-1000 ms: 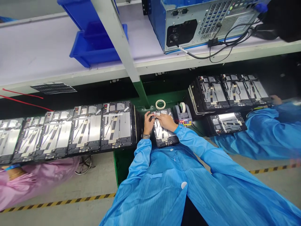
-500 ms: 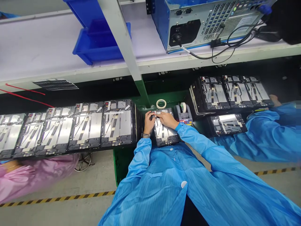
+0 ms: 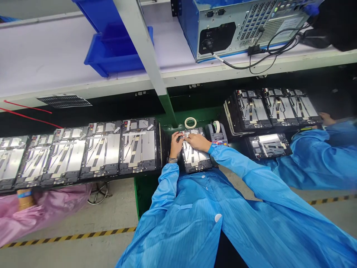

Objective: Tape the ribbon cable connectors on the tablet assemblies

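Note:
In front of my body lies an opened tablet (image 3: 195, 158), its silvery inside, dark strips and black lower edge facing up. At its upper left, my left hand (image 3: 175, 144) has its fingers bent together over the edge. My right hand (image 3: 197, 142) reaches across the upper part, fingertips pressed together close to the left ones. Whatever sits between the fingertips is too small to make out. Just beyond the tablet is a roll of cream tape (image 3: 190, 123). A grey tape dispenser (image 3: 219, 137) with a roll in it stands right of my right hand.
Stacks of similar opened tablets (image 3: 138, 149) line the left side, with more stacks (image 3: 252, 108) at the right. One tablet (image 3: 269, 146) lies by a co-worker's blue sleeve (image 3: 320, 160). A pink sleeve (image 3: 55, 203) shows at lower left. A shelf above carries a blue bin (image 3: 114, 61) and a computer case (image 3: 223, 33).
My hands stay at the tablet's upper part with barely any shift. At lower left, the pink-sleeved person's hand and wrist have moved. The whole view has shifted slightly.

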Demonstrator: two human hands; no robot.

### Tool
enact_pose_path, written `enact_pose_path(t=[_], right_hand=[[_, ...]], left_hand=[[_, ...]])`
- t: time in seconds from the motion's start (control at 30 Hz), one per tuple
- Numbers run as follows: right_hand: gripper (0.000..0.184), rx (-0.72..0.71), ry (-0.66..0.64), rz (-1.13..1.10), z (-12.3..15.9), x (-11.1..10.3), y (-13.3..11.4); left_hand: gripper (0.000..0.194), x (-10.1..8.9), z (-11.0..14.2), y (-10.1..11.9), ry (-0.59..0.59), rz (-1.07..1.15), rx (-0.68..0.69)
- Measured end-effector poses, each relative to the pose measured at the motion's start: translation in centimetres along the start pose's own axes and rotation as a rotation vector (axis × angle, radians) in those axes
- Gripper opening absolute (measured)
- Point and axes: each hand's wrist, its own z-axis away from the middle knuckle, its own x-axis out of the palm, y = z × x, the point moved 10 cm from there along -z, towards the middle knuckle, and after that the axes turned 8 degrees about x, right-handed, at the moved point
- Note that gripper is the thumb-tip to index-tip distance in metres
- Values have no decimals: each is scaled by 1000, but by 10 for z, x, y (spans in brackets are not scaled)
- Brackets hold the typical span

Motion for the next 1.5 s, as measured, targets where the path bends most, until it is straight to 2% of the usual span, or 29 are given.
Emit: enact_pose_path(t=[0.13, 0.2, 0.27, 0.33, 0.43, 0.5, 0.57, 0.63, 0.7, 0.73, 0.83, 0.9, 1.0, 1.07, 1.2, 1.37, 1.43, 1.5], right_hand=[[47, 16, 65, -100, 0, -7, 11], [50, 87, 209, -232, 9, -20, 26], [50, 193, 394, -386, 30, -30, 49], [48, 326, 533, -517, 59, -28, 73], [47, 542, 621, -644, 103, -3, 105], [52, 645, 588, -722, 122, 22, 115], [60, 682, 503, -805, 130, 50, 112], [65, 654, 426, -882, 131, 72, 100], [68, 607, 399, -937, 130, 87, 85], [70, 593, 401, -957, 131, 92, 80], [77, 598, 437, -996, 136, 102, 73], [79, 605, 447, -1018, 137, 103, 72], [85, 605, 445, -1068, 137, 96, 69], [92, 604, 445, -1097, 139, 85, 65], [100, 551, 384, -1192, 151, 56, 51], [104, 323, 252, -1313, 174, 4, 24], [103, 219, 138, -1359, 179, -16, 5], [96, 88, 17, -1390, 180, -37, -20]], left_hand=[[16, -1, -2, 1, -20, -7, -5], [18, -1, -4, 4, -42, -32, 10], [19, -3, -7, 9, -65, -58, 36], [20, -4, -10, 13, -89, -79, 58], [21, -5, -16, 18, -105, -83, 57], [27, -6, -19, 22, -96, -64, 54], [43, -7, -14, 26, -54, -26, 47], [57, -14, 4, 25, 62, 10, -10], [62, -19, 41, 19, 194, 23, -130], [64, -15, 63, 15, 211, 14, -199], [78, 16, 119, 12, 85, 46, -310], [87, 28, 139, 16, 82, 54, -318], [89, 32, 143, 27, 92, 63, -311], [88, 27, 138, 42, 100, 82, -282], [82, 2, 136, 95, 160, 145, -142], [71, -21, 155, 162, 190, 340, -68], [74, -41, 168, 177, 264, 435, -72], [75, -83, 187, 183, 379, 466, -112]])
